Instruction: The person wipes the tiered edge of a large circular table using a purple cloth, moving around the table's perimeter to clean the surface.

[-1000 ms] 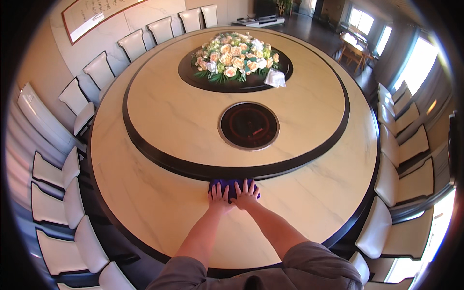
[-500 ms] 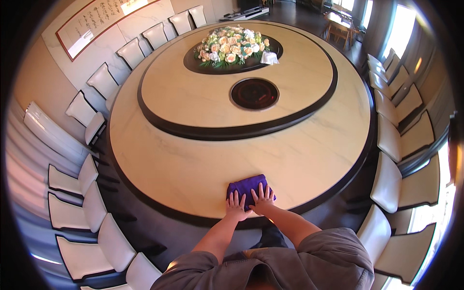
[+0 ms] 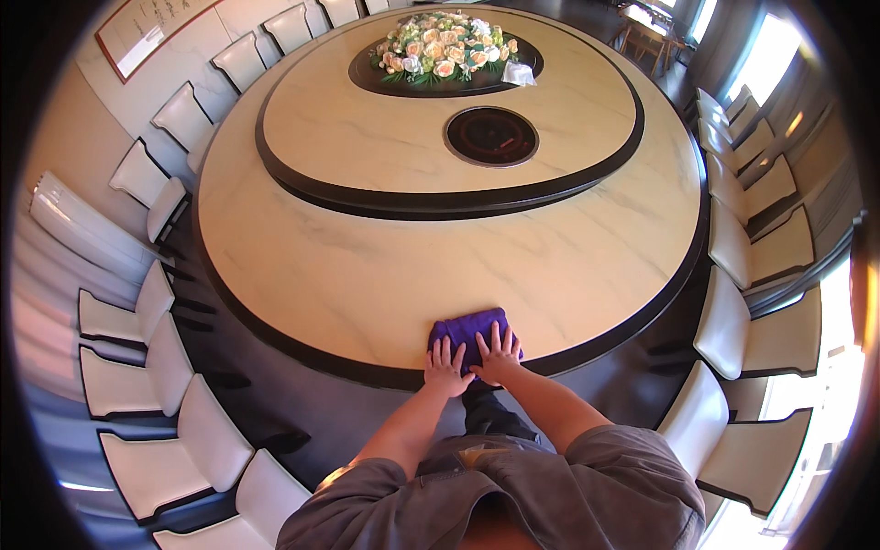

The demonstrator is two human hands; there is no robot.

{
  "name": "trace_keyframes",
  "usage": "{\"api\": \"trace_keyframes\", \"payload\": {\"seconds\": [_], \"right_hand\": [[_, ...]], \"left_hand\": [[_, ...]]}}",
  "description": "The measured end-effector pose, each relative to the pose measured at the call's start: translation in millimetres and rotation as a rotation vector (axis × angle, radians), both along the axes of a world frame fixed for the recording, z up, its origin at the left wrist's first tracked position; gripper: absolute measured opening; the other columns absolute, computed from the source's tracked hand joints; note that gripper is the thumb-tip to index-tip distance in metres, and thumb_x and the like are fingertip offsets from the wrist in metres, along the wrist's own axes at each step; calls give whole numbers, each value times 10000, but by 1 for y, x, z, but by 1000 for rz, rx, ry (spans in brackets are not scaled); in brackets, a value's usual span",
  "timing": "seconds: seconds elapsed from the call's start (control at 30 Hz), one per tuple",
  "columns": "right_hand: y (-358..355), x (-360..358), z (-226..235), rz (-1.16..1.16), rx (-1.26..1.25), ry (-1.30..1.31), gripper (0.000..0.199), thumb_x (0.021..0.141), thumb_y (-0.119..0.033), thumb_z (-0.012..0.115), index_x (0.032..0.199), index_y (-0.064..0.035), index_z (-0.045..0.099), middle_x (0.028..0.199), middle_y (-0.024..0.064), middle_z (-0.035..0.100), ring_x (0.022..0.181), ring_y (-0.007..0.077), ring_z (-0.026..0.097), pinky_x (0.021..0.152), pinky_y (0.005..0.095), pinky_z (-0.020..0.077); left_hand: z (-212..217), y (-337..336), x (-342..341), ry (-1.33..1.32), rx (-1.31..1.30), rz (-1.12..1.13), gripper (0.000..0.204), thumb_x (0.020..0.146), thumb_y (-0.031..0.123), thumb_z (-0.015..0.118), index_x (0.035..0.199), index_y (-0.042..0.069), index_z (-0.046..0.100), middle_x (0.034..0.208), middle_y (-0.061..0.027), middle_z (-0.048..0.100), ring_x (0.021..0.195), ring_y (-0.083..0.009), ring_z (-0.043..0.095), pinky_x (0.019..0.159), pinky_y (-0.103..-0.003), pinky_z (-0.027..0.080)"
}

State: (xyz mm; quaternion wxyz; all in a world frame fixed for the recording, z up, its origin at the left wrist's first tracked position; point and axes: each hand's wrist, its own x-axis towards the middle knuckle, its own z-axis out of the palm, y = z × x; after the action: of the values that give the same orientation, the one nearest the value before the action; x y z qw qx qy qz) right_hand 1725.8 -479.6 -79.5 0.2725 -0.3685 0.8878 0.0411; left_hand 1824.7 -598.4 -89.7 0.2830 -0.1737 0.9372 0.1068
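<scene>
Both our hands pressed flat on a purple cloth at the near rim of the round worktop.

Our left hand (image 3: pixel 446 365) and right hand (image 3: pixel 498 353) lie side by side, fingers spread and flat, gripping nothing, palms down on the near edge of the purple cloth (image 3: pixel 469 332). The cloth lies directly ahead of the fingertips, its long axis running left to right across us, slightly tilted; both hands are about equally near, the right reaching a touch farther onto it. It sits on the marble worktop (image 3: pixel 385 275) just inside the dark rim. Farther out lie the raised inner disc, a dark round inset (image 3: pixel 492 136) and a flower centrepiece (image 3: pixel 446 53), with white chairs (image 3: pixel 128 316) ringing the worktop.
</scene>
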Motion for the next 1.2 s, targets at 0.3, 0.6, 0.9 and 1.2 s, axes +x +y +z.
{"api": "trace_keyframes", "payload": {"seconds": [0.3,0.6,0.9,1.2], "right_hand": [[-137,-160,-3,-3,-61,-1,864,846,-616,515,1524,-236,138,1566,217,-63,1408,504,-31,1077,665,76],[-191,-214,-4,-19,-64,-27,831,871,-598,495,1527,-260,112,1571,193,-78,1413,490,-47,1081,663,81],[-143,-145,-11,-24,-69,44,815,875,-592,478,1525,-246,130,1573,188,-73,1419,477,-31,1103,621,84],[-59,51,-3,-31,-2,38,828,872,-603,481,1527,-248,119,1573,185,-84,1421,477,-27,1090,644,103]], "left_hand": [[-18,-134,-152,151,-45,81,862,825,655,485,1518,252,166,1582,-156,-4,1455,-341,-10,1149,-515,46],[-1,-198,-221,5,-43,22,951,798,684,518,1527,241,97,1580,-160,-77,1455,-334,-84,1155,-487,10],[-2,-149,-158,-11,-26,47,1024,772,695,534,1529,210,44,1570,-176,-117,1448,-357,-111,1149,-514,25],[3,-71,34,-92,9,-49,1024,774,723,512,1529,236,21,1572,-153,-139,1450,-339,-118,1152,-505,18]]}}
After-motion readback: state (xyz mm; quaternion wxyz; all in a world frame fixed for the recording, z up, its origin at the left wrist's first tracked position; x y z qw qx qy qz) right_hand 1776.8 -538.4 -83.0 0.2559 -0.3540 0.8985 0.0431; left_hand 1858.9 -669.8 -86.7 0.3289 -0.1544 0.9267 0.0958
